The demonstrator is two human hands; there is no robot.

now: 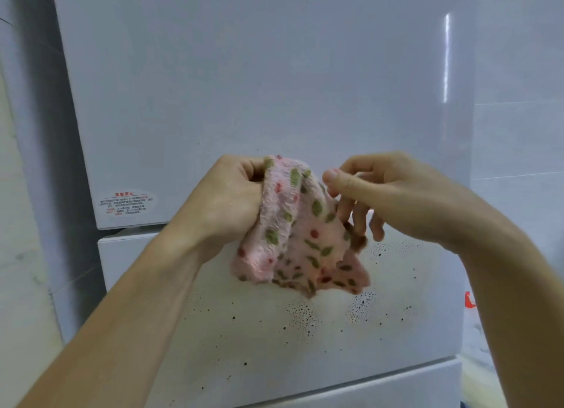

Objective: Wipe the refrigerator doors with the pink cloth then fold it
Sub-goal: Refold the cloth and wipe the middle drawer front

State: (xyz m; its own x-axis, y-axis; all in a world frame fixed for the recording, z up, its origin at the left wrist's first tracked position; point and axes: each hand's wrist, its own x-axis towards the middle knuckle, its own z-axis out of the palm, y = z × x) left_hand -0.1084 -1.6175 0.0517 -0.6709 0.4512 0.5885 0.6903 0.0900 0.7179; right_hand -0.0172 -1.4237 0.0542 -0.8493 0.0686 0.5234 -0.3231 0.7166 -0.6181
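Note:
The pink cloth (300, 233), fuzzy with green leaves and red dots, hangs bunched in mid-air in front of the white refrigerator. My left hand (232, 194) grips its upper left fold in a fist. My right hand (375, 191) is at the cloth's right edge, its lower fingers touching the fabric and thumb near the index finger; whether it pinches the cloth is unclear. The upper refrigerator door (259, 81) is clean and glossy. The middle door (274, 331) behind the cloth carries many small dark specks.
A white sticker with red text (125, 204) sits at the upper door's lower left corner. A lower drawer front (381, 392) shows at the bottom. Grey wall flanks the refrigerator on both sides. A small red object (469, 300) lies at the right.

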